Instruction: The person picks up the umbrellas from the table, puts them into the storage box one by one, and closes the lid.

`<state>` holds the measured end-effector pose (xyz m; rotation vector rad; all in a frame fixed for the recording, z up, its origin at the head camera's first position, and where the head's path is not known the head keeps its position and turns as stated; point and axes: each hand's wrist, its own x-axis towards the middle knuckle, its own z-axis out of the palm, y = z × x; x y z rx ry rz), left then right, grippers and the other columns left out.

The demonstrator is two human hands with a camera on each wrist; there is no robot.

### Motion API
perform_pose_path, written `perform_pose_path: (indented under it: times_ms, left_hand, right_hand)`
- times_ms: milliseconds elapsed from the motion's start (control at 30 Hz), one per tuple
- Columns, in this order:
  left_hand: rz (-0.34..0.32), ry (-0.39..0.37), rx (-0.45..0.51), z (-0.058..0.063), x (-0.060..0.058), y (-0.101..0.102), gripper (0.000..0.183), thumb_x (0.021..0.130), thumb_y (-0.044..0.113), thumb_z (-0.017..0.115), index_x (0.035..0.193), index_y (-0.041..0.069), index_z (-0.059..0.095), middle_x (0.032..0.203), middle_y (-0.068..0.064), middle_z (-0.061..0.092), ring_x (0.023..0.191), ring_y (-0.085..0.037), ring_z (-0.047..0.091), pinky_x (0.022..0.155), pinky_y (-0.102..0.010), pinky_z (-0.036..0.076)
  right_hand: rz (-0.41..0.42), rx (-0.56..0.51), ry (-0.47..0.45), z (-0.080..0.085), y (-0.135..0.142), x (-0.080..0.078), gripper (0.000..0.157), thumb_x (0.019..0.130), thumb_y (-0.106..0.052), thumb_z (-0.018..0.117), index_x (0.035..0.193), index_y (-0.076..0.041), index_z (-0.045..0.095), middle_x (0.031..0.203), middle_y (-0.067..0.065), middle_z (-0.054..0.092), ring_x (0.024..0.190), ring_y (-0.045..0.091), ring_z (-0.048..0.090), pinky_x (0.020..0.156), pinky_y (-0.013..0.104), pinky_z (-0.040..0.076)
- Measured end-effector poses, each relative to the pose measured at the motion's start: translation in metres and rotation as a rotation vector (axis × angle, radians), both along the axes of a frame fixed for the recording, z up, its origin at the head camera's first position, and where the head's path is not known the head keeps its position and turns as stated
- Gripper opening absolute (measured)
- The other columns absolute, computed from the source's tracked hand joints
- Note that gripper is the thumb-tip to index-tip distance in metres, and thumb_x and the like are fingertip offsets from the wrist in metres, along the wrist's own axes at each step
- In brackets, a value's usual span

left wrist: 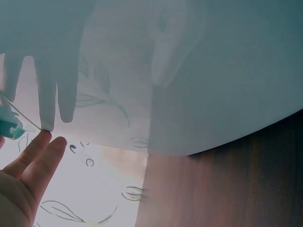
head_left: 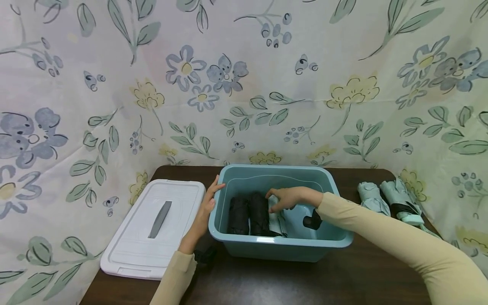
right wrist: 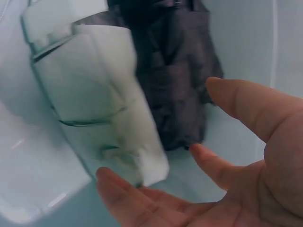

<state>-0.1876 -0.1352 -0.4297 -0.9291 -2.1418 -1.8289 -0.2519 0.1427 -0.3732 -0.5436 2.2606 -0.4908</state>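
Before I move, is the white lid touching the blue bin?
Apart: the head view shows a strip of dark tabletop between the white lid and the blue bin.

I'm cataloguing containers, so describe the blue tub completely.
The blue tub is an open-topped, rectangular container with rounded corners and a lipped rim, its glossy walls looking like plastic. It stands upright on the dark table, holding two black bundles and one pale green bundle side by side toward its left end. The left hand touches its left rim; the right hand is inside.
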Motion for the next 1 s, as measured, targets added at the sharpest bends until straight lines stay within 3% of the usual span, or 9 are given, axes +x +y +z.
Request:
perform_pose_path:
  times_ms: [233, 433, 700, 1000]
  left_hand:
    - [0.003, -0.006, -0.014, 0.001, 0.0, 0.001, 0.046, 0.097, 0.011, 0.021, 0.138, -0.009, 0.028, 0.155, -0.017, 0.001, 0.14, -0.041, 0.002, 0.1, -0.07, 0.014]
    - [0.012, -0.007, -0.015, 0.0, 0.001, 0.001, 0.046, 0.097, 0.012, 0.021, 0.138, -0.007, 0.029, 0.155, -0.018, 0.001, 0.14, -0.042, 0.002, 0.099, -0.071, 0.013]
    - [0.019, -0.003, -0.017, 0.0, 0.001, 0.002, 0.046, 0.096, 0.011, 0.021, 0.137, -0.007, 0.029, 0.154, -0.021, 0.0, 0.14, -0.043, 0.002, 0.099, -0.072, 0.013]
    - [0.011, -0.01, -0.005, -0.004, -0.001, 0.003, 0.046, 0.098, 0.016, 0.021, 0.138, -0.006, 0.029, 0.154, -0.02, -0.001, 0.14, -0.042, 0.0, 0.099, -0.072, 0.011]
  right_hand:
    - [0.127, 0.003, 0.099, 0.02, 0.003, 0.004, 0.052, 0.093, -0.034, 0.052, 0.139, -0.011, 0.039, 0.145, 0.02, 0.031, 0.131, 0.035, 0.032, 0.1, 0.051, 0.033]
    - [0.201, -0.037, 0.109, 0.034, 0.009, 0.009, 0.054, 0.095, -0.034, 0.048, 0.141, -0.008, 0.037, 0.139, 0.02, 0.041, 0.127, 0.035, 0.04, 0.096, 0.049, 0.038]
    - [0.214, -0.116, 0.12, 0.055, 0.026, 0.021, 0.048, 0.096, -0.031, 0.048, 0.14, -0.011, 0.039, 0.135, 0.015, 0.047, 0.123, 0.032, 0.047, 0.096, 0.045, 0.042]
    - [0.212, -0.21, 0.243, 0.062, 0.049, 0.03, 0.049, 0.096, -0.033, 0.047, 0.14, -0.011, 0.04, 0.13, 0.013, 0.053, 0.115, 0.03, 0.054, 0.089, 0.041, 0.046]
